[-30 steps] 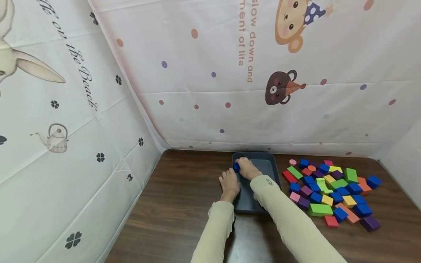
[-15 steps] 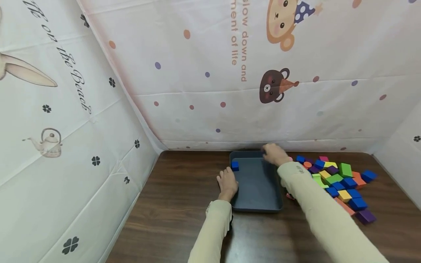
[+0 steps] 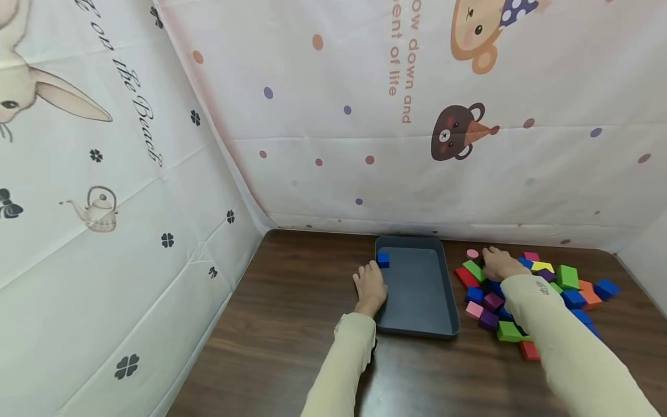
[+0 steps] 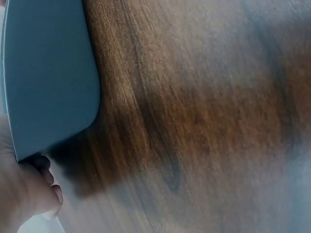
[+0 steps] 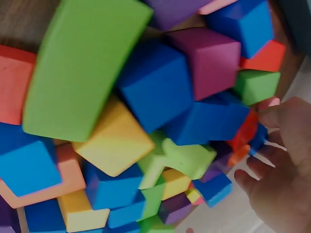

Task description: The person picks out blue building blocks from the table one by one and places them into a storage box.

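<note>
In the head view, a dark grey tray [image 3: 417, 289] lies on the brown table with one blue cube [image 3: 383, 260] in its far left corner. My left hand [image 3: 370, 288] grips the tray's left wall; its fingers curl beside the edge in the left wrist view. To the right, my right hand [image 3: 502, 265] reaches over the far left part of a spread of coloured blocks. In the right wrist view, its thumb and loosely bent fingers stand apart around a small blue block [image 5: 259, 140], next to an orange disc [image 5: 239, 155]. Whether they touch the block I cannot tell.
Several blocks surround the right hand, among them a red one [image 3: 466, 277], a pink disc [image 3: 472, 254], a tall green one [image 3: 567, 277] and a blue one [image 3: 607, 288]. A printed white cloth [image 3: 312, 191] hangs behind the table's far edge, another on the left.
My right hand has left the blue cube in the tray's corner and moved right, over the tray, to the blocks. The left hand stays at the tray's left wall.
</note>
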The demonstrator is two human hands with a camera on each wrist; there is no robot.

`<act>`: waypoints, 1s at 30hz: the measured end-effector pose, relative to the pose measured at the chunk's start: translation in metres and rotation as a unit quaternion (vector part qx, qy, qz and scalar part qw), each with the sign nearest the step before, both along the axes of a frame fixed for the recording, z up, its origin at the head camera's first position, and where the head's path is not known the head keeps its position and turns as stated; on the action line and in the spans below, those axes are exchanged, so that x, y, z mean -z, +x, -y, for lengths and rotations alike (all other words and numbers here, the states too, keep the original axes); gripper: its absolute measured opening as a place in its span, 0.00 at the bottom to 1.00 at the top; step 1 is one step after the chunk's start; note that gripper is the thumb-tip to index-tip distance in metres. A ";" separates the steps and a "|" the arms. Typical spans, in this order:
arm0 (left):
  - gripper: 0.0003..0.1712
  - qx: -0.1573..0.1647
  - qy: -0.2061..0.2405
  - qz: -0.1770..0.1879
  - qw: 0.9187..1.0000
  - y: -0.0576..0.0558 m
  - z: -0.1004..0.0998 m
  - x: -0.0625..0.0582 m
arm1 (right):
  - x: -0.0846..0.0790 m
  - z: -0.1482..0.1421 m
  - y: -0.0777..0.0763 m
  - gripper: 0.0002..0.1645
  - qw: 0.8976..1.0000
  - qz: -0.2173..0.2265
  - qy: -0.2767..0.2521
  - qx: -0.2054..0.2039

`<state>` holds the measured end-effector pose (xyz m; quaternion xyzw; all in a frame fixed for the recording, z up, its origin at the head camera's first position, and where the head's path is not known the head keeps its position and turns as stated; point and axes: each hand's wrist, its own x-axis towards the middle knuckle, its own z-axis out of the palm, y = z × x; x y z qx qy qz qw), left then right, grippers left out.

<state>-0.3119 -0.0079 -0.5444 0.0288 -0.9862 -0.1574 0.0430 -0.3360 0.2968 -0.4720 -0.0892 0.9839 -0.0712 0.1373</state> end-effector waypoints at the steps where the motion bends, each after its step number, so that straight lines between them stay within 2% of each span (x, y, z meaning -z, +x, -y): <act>1: 0.23 0.001 0.001 -0.001 1.000 -0.001 0.000 -0.001 | 0.001 -0.001 -0.001 0.35 1.000 -0.004 -0.003 0.003; 6: 0.27 -0.004 0.002 -0.003 1.000 -0.004 0.002 -0.005 | 0.004 0.002 -0.008 0.36 1.000 -0.026 -0.001 0.004; 10: 0.26 -0.008 0.003 -0.009 1.000 -0.002 0.003 -0.003 | 0.003 0.005 -0.008 0.35 1.000 -0.018 -0.010 0.017; 15: 0.23 -0.008 0.001 -0.040 0.999 0.008 -0.004 0.000 | 0.005 0.001 -0.005 0.24 0.998 -0.045 -0.020 0.032; 22: 0.26 -0.010 0.012 -0.063 0.998 0.014 -0.016 0.010 | 0.008 -0.007 -0.007 0.12 0.996 -0.069 -0.032 0.048; 26: 0.26 -0.010 0.019 -0.082 0.996 0.012 -0.015 0.012 | 0.010 -0.003 -0.014 0.08 0.996 -0.059 -0.041 0.055; 30: 0.26 -0.009 0.021 -0.088 0.996 0.005 -0.006 0.009 | 0.011 0.006 -0.023 0.12 0.995 -0.067 -0.051 0.059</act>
